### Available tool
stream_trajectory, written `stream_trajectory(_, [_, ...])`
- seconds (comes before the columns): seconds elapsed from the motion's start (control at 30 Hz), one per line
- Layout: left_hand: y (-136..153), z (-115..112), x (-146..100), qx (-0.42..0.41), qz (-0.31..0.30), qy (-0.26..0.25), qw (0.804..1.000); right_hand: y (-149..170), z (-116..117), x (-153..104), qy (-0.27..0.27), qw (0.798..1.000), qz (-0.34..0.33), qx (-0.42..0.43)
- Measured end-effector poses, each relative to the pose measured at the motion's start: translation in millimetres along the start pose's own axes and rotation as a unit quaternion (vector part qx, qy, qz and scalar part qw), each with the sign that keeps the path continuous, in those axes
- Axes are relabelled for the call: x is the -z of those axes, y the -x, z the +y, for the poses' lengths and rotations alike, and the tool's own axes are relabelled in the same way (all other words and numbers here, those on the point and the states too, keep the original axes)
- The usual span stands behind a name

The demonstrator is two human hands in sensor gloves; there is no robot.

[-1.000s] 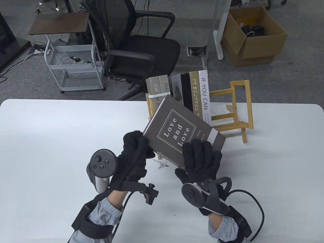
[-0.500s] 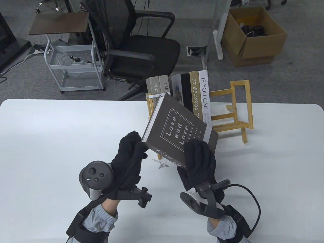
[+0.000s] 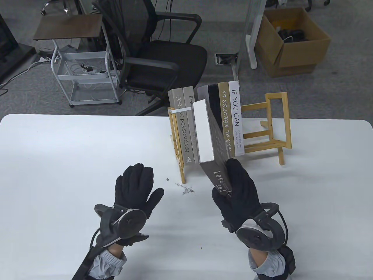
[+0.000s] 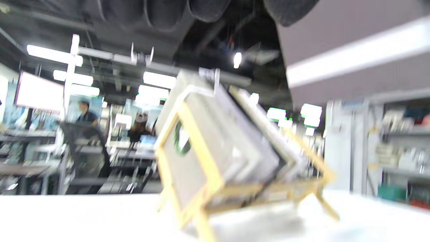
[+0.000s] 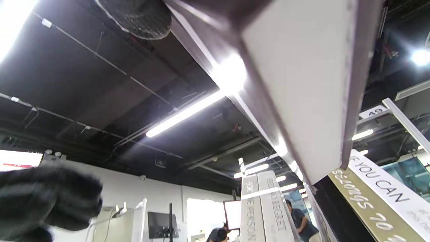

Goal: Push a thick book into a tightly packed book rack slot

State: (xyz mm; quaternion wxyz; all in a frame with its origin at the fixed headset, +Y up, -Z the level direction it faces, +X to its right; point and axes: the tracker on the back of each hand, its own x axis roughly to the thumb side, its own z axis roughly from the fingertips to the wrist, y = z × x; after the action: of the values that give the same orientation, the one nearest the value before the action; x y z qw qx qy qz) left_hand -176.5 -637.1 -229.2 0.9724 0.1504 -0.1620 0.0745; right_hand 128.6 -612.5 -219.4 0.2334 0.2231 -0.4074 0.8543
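The wooden book rack (image 3: 263,137) stood near the far edge of the white table (image 3: 58,163), with its left part filled and its right part open. Two grey books (image 3: 184,125) leaned against its left end frame, and a black book (image 3: 214,96), a tan book (image 3: 225,116) and a white book lettered "IF YOU CAN" (image 3: 236,113) stood to their right. Between the two groups sat the thick book "Love and Love" (image 3: 208,137), page edges up, its far end in the gap and its near end sticking out over the table. The right hand (image 3: 237,192) gripped that near end at the spine, fingers wrapped over the cover. The left hand (image 3: 135,189) hovered flat over the table with fingers spread, holding nothing.

The right wrist view looked up along the thick book's pale page block (image 5: 302,84) to the grey and white spines beyond, a side the table view did not give. The left wrist view, blurred, showed the rack (image 4: 215,188) from its left end with the books leaning in it, and gloved fingers (image 4: 168,13) at the top edge.

Small dark specks (image 3: 185,189) lay on the table between the hands. Beyond the far edge stood an office chair (image 3: 157,55), a wire cart (image 3: 84,70) and a cardboard box (image 3: 291,40).
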Motion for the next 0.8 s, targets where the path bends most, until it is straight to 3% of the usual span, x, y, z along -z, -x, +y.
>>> stream_trajectory(0.07, [2.6,-7.1,-0.8,0.014,-0.002,0.041,0.999,4.8,3.0,3.8,0.018,1.000,0.007,-0.001])
stream_trajectory(0.23, [9.6,-21.2,1.4,-0.016,-0.003,0.083,0.996,20.9,18.0,24.3,0.032,0.999,0.032,0.015])
stream_trajectory(0.5, [14.6,-26.8,3.4,-0.032,-0.001,0.094,0.995,28.7,41.4,55.4,0.012,0.999,0.051,-0.009])
stream_trajectory(0.8, [14.3,-26.2,2.6,-0.035,-0.002,0.086,0.996,30.6,60.1,66.5,-0.009,0.997,0.059,-0.053])
